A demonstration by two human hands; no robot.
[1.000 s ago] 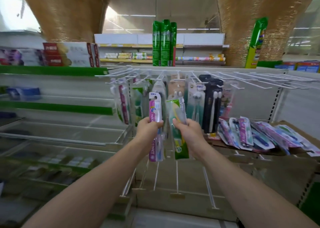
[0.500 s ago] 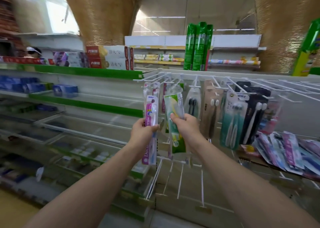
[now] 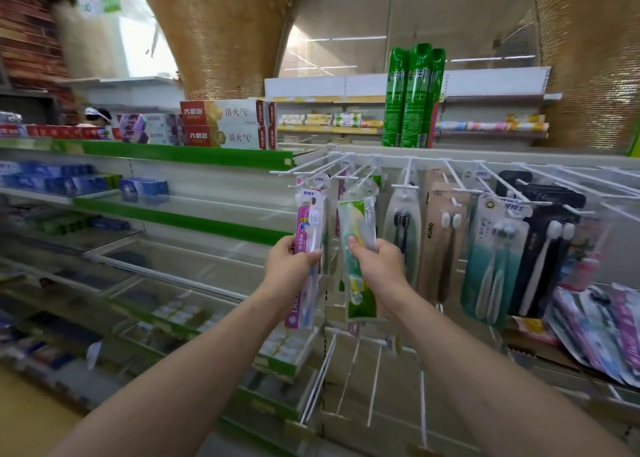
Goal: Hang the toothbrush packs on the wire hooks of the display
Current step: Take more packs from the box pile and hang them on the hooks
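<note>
- Left hand (image 3: 292,266) grips a pink toothbrush pack (image 3: 306,248) around its middle, thumb across the front, holding it upright just below the leftmost wire hooks (image 3: 311,167).
- Right hand (image 3: 379,269) is closed around a green toothbrush pack (image 3: 356,221), also upright, its top edge close under the next hooks along.
- Both packs stand side by side, near each other but apart, in front of packs already hanging at the left end of the display.
- Whether either pack's hang hole has caught a wire tip cannot be told; the tops blur into the packs behind.
- To the right, hanging packs (image 3: 495,255) in black, tan and teal fill further hooks, while loose packs (image 3: 595,332) lie in a pile at the far right.
- Lower white wire hooks (image 3: 374,380) beneath the hands carry nothing.
- Judged from this, the step is threading one pack at a time: raise it until the hole meets the upturned wire tip, keep the card square to the wire, then slide it back.
- Gripping lower on the card would likely leave the top free and easier to see.
</note>
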